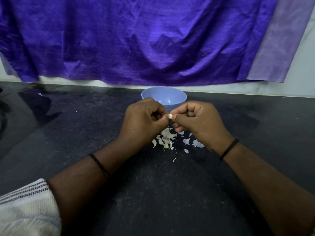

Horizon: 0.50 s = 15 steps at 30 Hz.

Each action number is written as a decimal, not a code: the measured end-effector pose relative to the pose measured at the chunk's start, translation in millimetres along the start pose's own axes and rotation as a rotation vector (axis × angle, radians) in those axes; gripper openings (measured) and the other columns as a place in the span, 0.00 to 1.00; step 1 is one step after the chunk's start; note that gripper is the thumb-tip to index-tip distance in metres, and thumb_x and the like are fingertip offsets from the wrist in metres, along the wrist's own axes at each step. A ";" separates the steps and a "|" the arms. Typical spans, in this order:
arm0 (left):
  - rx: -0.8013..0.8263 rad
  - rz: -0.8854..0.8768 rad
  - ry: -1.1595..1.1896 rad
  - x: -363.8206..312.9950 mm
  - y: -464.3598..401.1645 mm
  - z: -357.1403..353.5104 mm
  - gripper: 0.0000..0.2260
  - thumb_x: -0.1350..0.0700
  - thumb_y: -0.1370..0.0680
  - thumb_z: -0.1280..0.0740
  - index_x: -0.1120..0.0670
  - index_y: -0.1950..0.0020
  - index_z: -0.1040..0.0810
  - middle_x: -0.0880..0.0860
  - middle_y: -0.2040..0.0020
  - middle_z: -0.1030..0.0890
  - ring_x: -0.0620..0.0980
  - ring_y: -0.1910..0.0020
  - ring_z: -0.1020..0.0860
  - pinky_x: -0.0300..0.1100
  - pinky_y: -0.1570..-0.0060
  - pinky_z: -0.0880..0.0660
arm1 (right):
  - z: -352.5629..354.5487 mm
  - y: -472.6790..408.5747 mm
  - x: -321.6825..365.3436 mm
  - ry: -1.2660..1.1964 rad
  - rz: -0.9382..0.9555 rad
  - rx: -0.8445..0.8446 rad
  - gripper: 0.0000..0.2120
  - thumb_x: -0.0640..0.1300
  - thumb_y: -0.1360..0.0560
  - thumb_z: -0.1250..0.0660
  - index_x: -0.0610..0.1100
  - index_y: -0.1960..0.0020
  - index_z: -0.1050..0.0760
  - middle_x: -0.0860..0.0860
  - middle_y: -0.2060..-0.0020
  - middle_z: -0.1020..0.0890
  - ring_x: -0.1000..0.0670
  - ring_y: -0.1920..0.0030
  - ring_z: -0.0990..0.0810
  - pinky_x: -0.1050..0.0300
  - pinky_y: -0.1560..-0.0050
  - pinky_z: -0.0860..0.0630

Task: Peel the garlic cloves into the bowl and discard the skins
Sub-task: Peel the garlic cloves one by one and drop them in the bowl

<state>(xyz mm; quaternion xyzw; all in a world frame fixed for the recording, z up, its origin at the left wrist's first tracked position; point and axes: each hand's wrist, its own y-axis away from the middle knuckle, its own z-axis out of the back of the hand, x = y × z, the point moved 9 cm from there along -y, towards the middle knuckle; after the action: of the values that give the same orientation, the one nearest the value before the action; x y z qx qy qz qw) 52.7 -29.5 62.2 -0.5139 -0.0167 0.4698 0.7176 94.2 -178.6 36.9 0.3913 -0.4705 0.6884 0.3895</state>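
Note:
A small pale garlic clove is pinched between the fingertips of both hands, above the dark counter. My left hand has its fingers curled, thumb and forefinger on the clove's left end. My right hand is curled too, its thumb pressing the clove's right end. Just behind the hands stands a light blue bowl; the part of its inside that shows holds nothing. Under the hands lies a heap of white garlic skins and bits.
The dark speckled countertop runs to a white wall, where a purple cloth hangs down to just above the bowl. Loose skin flakes are scattered right of the heap. A striped sleeve shows at the lower left.

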 end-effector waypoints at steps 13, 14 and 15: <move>0.003 0.189 0.131 15.9 3.1 -6.0 0.06 0.62 0.28 0.25 0.55 0.64 0.18 0.45 0.69 0.22 0.40 0.71 0.26 0.29 0.69 0.32 | -9.4 3.9 -9.2 -0.203 -0.130 0.042 0.08 0.35 0.23 0.30 0.31 0.46 0.21 0.36 0.56 0.15 0.44 0.60 0.15 0.54 0.56 0.15; 0.000 0.188 0.127 16.1 3.0 -5.7 0.06 0.62 0.28 0.25 0.55 0.64 0.18 0.44 0.69 0.22 0.40 0.70 0.26 0.29 0.69 0.33 | -9.7 3.7 -8.8 -0.214 -0.132 0.047 0.08 0.35 0.23 0.30 0.31 0.46 0.21 0.36 0.56 0.15 0.44 0.60 0.15 0.54 0.56 0.16; 0.000 0.181 0.126 15.9 2.7 -5.4 0.06 0.62 0.28 0.25 0.55 0.64 0.18 0.44 0.68 0.22 0.40 0.70 0.26 0.29 0.69 0.32 | -10.0 3.4 -8.3 -0.219 -0.130 0.051 0.09 0.35 0.24 0.29 0.31 0.46 0.21 0.35 0.56 0.15 0.44 0.60 0.15 0.55 0.57 0.16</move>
<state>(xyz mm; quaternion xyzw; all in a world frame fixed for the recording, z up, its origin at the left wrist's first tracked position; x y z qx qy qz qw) 62.5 -22.4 50.3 -0.5419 0.0747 0.4995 0.6718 92.6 -171.4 25.7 0.5036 -0.4661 0.6265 0.3696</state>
